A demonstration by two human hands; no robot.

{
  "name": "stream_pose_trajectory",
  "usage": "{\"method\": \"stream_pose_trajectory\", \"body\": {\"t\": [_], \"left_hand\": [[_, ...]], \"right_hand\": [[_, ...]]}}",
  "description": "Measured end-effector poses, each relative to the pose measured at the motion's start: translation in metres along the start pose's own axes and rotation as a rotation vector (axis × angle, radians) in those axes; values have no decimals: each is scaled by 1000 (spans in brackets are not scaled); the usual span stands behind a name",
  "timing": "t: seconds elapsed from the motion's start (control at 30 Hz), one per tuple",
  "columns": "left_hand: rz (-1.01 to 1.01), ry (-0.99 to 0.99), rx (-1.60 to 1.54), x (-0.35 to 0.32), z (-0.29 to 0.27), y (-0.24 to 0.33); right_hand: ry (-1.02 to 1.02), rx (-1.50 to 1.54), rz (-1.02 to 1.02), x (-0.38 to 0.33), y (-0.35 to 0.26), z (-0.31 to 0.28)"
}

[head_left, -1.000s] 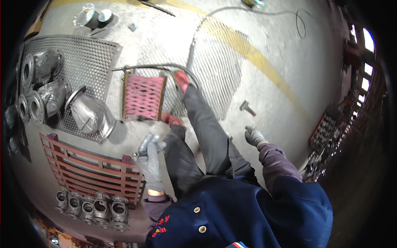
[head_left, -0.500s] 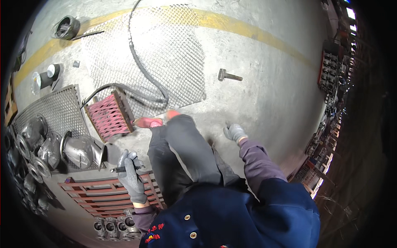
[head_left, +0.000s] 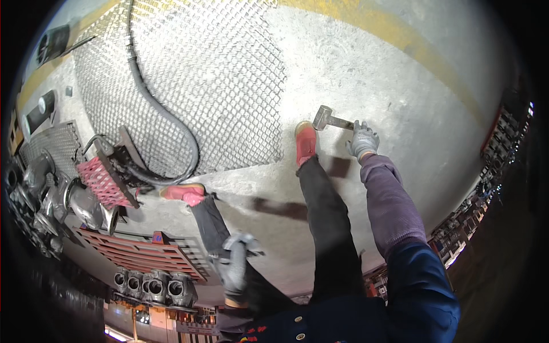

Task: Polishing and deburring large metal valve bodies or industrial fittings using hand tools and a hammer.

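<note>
Stretched out since earlier, the right hand (head_left: 362, 140) now clasps the hammer (head_left: 331, 119) handle on bare floor (head_left: 400, 86) at one o'clock; the left hand (head_left: 235, 264) grips a small tool (head_left: 243, 243) beside the mesh (head_left: 189, 74) edge.

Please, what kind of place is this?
Probably a metalworking or engine workshop: bare concrete floor with a yellow line, metal castings in a row, and a hammer at the right hand.
</note>
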State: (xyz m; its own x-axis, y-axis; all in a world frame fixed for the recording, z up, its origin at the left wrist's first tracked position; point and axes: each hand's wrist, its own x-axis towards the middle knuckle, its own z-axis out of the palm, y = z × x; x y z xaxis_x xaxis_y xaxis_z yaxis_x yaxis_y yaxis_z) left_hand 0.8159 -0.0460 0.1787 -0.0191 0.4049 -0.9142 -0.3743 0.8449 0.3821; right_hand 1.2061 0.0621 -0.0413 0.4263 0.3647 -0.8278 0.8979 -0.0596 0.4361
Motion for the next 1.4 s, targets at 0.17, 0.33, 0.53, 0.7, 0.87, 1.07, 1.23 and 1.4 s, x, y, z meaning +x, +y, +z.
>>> {"method": "stream_pose_trajectory", "body": {"t": [0.17, 0.33, 0.53, 0.7, 0.87, 1.07, 1.23, 1.4], "left_hand": [[-207, 63, -38, 15, 67, -51], [-190, 189, -42, 23, 51, -70], [-93, 287, -206, 0, -1, -53], [-25, 255, -307, -30, -39, -45], [80, 292, -387, -71, -102, -22], [489, 485, -425, -118, -214, -8], [487, 789, -204, -187, -346, 17], [168, 1083, -1055, -212, -416, -5]], "right_hand": [[71, 8, -102, 81, -17, 64], [132, 51, 10, 96, -48, 56], [174, 136, -396, 86, -19, 84], [-483, 1091, 10, 33, -77, 39], [-624, 1288, -124, -108, -144, -36], [-903, 1211, -272, -351, -237, -76], [-1280, 975, -158, -506, -308, -64], [-1297, 577, -168, -580, -386, -99]]}}
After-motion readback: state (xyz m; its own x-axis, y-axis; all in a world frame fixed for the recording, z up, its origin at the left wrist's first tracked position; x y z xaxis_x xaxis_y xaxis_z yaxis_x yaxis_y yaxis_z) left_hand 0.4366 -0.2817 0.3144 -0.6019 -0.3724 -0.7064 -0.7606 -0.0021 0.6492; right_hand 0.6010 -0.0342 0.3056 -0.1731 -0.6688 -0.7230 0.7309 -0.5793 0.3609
